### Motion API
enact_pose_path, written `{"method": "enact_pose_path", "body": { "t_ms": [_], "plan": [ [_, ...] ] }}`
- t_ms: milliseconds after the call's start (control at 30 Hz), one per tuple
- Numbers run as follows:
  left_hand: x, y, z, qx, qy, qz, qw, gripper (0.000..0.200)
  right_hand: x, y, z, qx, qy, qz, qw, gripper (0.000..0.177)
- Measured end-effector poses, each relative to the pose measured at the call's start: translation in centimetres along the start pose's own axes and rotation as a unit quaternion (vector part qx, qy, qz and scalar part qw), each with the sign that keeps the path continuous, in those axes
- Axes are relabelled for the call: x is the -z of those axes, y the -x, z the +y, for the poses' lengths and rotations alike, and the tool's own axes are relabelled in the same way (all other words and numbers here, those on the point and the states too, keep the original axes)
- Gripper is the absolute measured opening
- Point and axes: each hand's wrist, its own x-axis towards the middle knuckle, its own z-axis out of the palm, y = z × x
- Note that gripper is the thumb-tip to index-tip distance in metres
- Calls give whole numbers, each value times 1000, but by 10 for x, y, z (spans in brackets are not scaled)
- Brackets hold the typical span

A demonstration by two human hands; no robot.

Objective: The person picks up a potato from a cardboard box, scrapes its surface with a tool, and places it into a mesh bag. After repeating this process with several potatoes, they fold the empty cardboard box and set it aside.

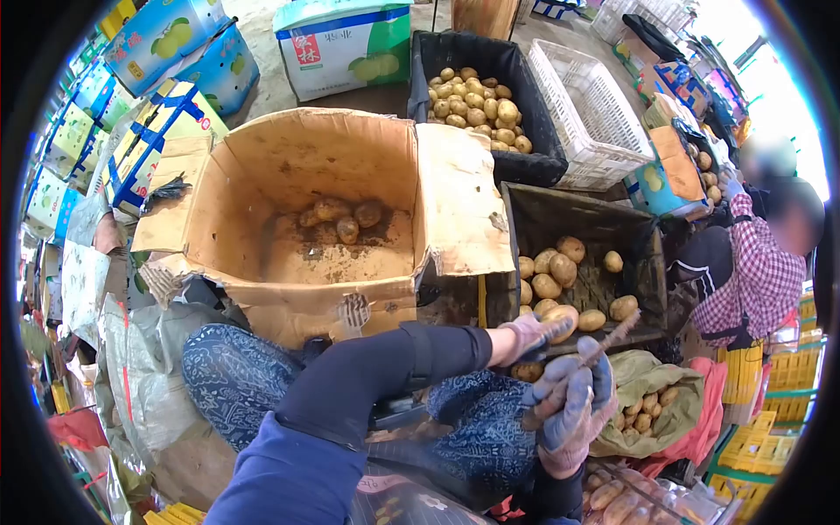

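My left hand (pixel 525 338), in a grey-and-pink glove, is closed around a pale potato (pixel 563 322) at the near edge of a dark-lined crate (pixel 582 203). Several more potatoes (pixel 560 267) lie inside that crate. My right hand (pixel 573 404), gloved the same way, has its fingers wrapped round a long brownish, stick-like tool (pixel 617 334). The tool points up and right over the crate's near rim; its exact kind does not show. Left of the crate stands an open cardboard box (pixel 324 306) with several dark, dirty potatoes (pixel 337 215) at its bottom.
Behind are a black-lined crate (pixel 547 162) full of potatoes and a white plastic crate (pixel 595 122). An open green sack (pixel 691 389) of potatoes lies to the right. A co-worker in a checked shirt (pixel 761 271) sits by another potato box. Fruit cartons (pixel 346 52) stand behind and left.
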Motion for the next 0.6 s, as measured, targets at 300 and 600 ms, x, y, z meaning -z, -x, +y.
{"method": "enact_pose_path", "body": {
  "t_ms": [300, 600],
  "plan": [
    [167, 162, 115, -209, -417, -14, 884, 27, 13, 1, 20, -65, -248, -16, 966, 54],
    [411, 79, 28, 159, -554, 285, 766, 81, 0, -9, 12, -216, -305, 22, 927, 49]
  ]
}}
